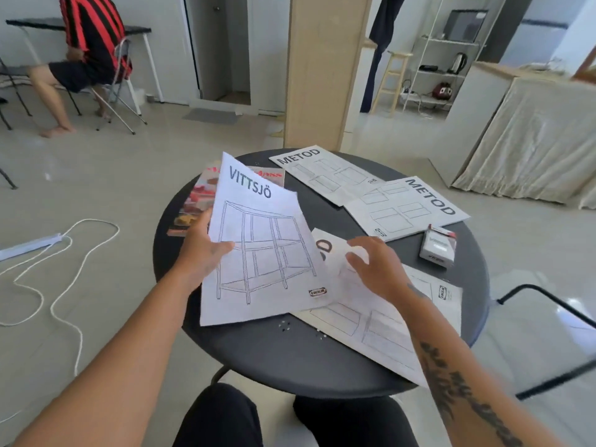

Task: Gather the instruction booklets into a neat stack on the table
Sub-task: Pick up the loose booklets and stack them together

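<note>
4 booklets lie scattered: left hand (201, 250) fingers pinch the VITTSJÖ booklet (261, 253), right hand (377, 269) spread open over the near METOD booklet (387, 324), likely next gathered.

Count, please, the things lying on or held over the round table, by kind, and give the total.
METOD booklets: 3 (far, right, near one under the right hand at)
VITTSJÖ booklet: 1, held by the left hand
Colour magazine: 1
Small box: 1
Total: 6

Left hand (201, 250) grips VITTSJÖ booklet (261, 250); right hand (377, 269) seemingly presses another booklet (387, 321).
</note>
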